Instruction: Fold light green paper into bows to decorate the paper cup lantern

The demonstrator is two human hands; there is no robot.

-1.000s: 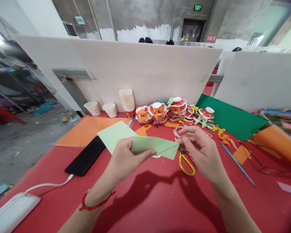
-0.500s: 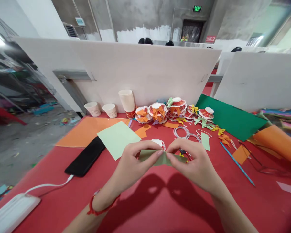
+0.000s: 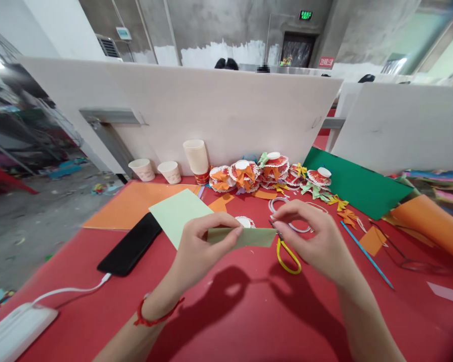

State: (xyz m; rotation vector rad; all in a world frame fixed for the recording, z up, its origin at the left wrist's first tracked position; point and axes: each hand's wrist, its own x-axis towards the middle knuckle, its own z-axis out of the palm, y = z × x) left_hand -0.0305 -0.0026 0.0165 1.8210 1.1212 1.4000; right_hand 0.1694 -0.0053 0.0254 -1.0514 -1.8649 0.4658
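My left hand (image 3: 204, 244), with a red string bracelet on the wrist, is closed in a pinch on a narrow folded strip of light green paper (image 3: 254, 237). The strip is held level above the table. At its right end, the thumb and forefinger of my right hand (image 3: 311, 239) close around the corner. Just below that hand, scissors with a yellow handle (image 3: 289, 261) lie on the table. Behind the strip is a small white cup or disc with a frilled rim (image 3: 246, 222), partly hidden. A light green sheet (image 3: 181, 213) lies beyond my left hand.
Decorated paper cups (image 3: 245, 176) with bows line the white partition (image 3: 211, 105), beside plain cups (image 3: 169, 172). A black phone (image 3: 130, 246) is cabled to a white power bank (image 3: 22, 332) at left. A blue pencil (image 3: 368, 256) and orange paper (image 3: 373, 240) lie right.
My right hand has slid from the strip's middle to its right end. My left hand has shifted slightly left. The strip looks folded narrower and straighter, and the yellow scissors handle is now exposed.
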